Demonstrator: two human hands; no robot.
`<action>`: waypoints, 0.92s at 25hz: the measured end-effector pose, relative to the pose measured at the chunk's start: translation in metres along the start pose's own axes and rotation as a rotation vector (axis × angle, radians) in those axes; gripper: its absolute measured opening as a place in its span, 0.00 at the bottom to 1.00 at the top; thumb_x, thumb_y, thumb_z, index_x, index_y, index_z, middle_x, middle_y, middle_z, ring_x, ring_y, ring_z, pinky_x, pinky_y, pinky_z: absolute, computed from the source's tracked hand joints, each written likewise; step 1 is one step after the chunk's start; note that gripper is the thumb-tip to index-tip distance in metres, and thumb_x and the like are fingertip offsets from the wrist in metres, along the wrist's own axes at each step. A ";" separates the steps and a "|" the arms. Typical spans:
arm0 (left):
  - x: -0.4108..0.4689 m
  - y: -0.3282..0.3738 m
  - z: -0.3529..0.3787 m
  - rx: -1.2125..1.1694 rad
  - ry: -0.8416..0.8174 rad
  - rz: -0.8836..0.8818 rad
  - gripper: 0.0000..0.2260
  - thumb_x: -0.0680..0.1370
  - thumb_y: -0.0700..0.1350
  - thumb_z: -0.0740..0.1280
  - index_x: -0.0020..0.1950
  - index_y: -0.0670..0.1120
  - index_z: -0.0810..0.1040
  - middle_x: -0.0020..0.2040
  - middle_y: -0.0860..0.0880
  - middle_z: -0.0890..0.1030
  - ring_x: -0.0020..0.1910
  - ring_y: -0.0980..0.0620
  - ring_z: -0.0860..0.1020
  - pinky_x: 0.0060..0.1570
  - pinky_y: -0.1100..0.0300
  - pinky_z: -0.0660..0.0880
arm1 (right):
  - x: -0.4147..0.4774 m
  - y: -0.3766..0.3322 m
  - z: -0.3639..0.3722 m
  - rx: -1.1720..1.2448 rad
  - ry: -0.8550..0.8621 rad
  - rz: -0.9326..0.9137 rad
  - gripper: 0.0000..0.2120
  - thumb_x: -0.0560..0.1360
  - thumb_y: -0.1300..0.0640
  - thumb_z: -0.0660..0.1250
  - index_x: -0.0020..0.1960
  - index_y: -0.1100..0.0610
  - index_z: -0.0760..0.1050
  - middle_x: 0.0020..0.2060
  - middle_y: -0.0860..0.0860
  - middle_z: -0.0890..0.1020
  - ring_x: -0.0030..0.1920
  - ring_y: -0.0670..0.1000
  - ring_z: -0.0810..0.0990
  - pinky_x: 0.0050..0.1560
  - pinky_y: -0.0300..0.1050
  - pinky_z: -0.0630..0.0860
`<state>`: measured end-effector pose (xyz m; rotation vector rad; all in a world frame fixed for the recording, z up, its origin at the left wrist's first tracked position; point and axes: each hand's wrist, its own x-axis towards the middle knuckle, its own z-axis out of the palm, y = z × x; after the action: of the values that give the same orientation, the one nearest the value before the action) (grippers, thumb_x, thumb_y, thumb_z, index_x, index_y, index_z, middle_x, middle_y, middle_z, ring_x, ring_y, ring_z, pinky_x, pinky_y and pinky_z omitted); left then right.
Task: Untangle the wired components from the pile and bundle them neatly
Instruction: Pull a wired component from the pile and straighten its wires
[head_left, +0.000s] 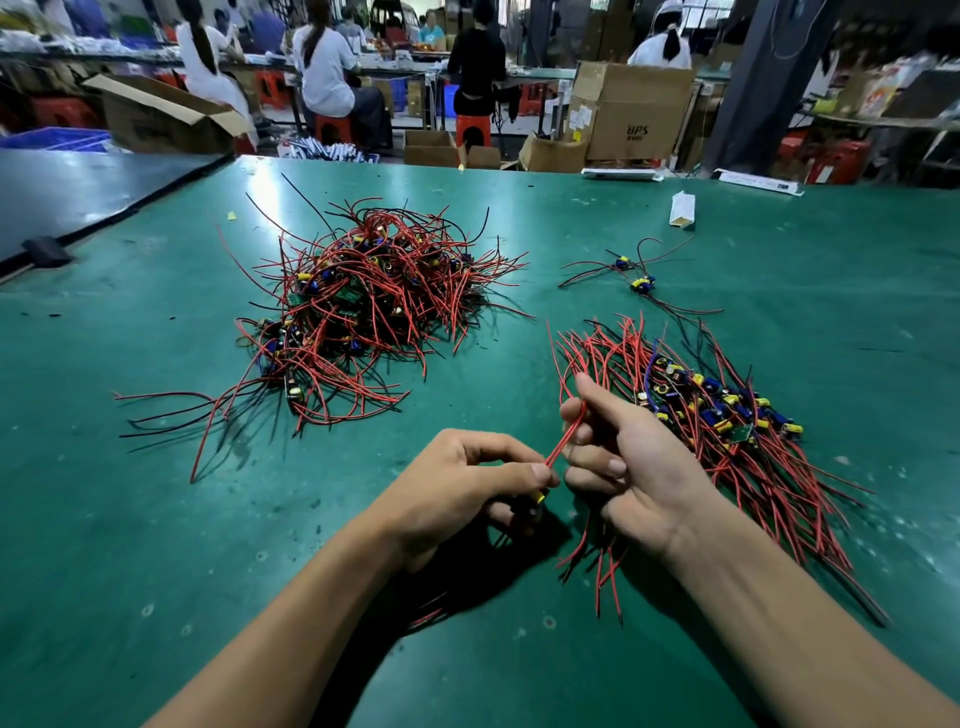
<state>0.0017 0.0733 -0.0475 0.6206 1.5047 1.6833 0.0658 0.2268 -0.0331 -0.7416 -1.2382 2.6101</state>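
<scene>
Mid-untangle: left hand (467, 483) pinched component (540, 498) at wire base; right hand (631, 457) pinched its red wire (563, 441), above desk (156, 519). Beyond left, tangled pile (374, 296); right, sorted bundle (727, 415). Next, likely: straighten leads, lay onto bundle.

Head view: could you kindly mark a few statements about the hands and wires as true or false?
1. The tangled pile lies left of the bundle. True.
2. The left hand and the right hand both hold one red wire. True.
3. The table has a red surface. False: it is green.
4. The white box sits on top of the pile. False: it lies on the table, off to the pile's right and apart from it.
5. A few stray components lie beyond the bundle. True.
</scene>
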 end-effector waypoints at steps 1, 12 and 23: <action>0.001 -0.001 -0.001 0.008 0.039 0.003 0.01 0.72 0.37 0.72 0.41 0.40 0.83 0.33 0.45 0.79 0.30 0.50 0.78 0.31 0.61 0.78 | -0.001 0.003 0.001 -0.073 -0.016 -0.030 0.19 0.79 0.46 0.65 0.39 0.60 0.76 0.25 0.47 0.68 0.16 0.42 0.57 0.16 0.34 0.54; 0.001 -0.002 -0.002 0.016 0.022 0.028 0.03 0.71 0.41 0.72 0.39 0.42 0.82 0.32 0.47 0.78 0.29 0.51 0.77 0.29 0.61 0.76 | 0.003 0.001 -0.007 -0.231 0.067 -0.225 0.13 0.79 0.52 0.67 0.44 0.61 0.81 0.27 0.47 0.68 0.19 0.41 0.57 0.20 0.34 0.52; 0.004 -0.002 -0.002 -0.092 0.090 -0.012 0.09 0.74 0.43 0.70 0.47 0.38 0.82 0.39 0.42 0.81 0.31 0.48 0.80 0.31 0.60 0.79 | 0.001 -0.021 -0.010 0.072 0.014 -0.024 0.24 0.78 0.39 0.61 0.44 0.61 0.78 0.26 0.47 0.67 0.15 0.41 0.57 0.15 0.32 0.52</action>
<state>-0.0017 0.0749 -0.0500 0.4919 1.4811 1.7818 0.0679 0.2474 -0.0228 -0.7266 -1.1355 2.6107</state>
